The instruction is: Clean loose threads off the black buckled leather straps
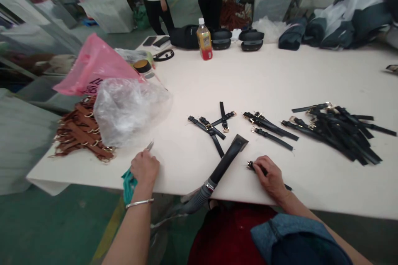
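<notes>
My left hand [145, 167] is closed around thread snips [150, 145], whose pointed metal tip shows past the fingers; the rest is hidden. Teal cloth [128, 186] hangs out below that hand. At the table's front edge, my right hand [270, 176] pinches a short black buckle strap [250, 165] close to its buckle; the other end shows beyond the wrist side. Just above lie a few loose black straps [273, 138], with a larger pile of black straps [338, 130] to the right. More buckle straps [214, 126] lie crossed near the middle.
A black hose nozzle [228, 159] rises over the front edge between my hands. Brown straps with rings [82, 130], a clear plastic bag [124, 107] and a pink bag [96, 66] occupy the left. A drink bottle [204, 40] stands at the back; two people stand beyond.
</notes>
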Tool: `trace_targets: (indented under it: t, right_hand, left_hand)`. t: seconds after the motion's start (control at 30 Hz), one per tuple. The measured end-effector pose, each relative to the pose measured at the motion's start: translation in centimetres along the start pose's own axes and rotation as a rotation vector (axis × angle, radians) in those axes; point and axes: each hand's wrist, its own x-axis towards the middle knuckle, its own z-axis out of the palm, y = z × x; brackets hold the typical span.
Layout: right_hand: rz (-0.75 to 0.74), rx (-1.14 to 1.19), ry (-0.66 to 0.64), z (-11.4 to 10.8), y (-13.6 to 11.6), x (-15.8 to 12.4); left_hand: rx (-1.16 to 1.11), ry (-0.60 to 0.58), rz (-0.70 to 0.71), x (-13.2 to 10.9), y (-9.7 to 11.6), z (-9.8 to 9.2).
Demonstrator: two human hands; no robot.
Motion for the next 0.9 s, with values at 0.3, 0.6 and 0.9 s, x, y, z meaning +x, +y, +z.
trace_targets:
  t: [0.3,0.6,0.9]
  right_hand:
    - [-0.009,-0.006,-0.036,-0.7,-0.3,-1.1]
    - [0.006,-0.052,-0.025,-0.6,-0.4,-0.8]
    - [0.006,-0.065,-0.035,-0.6,-0.3,-0.8]
  left_hand:
    - [-0.054,-0.129,-0.049,-0.8,-1.2,-1.3]
    - [-1.022,-1.06,0.048,-17.8,11.3,-5.0]
    - [-0.563,-0.759,0.495,-21.0,16.1,-0.4]
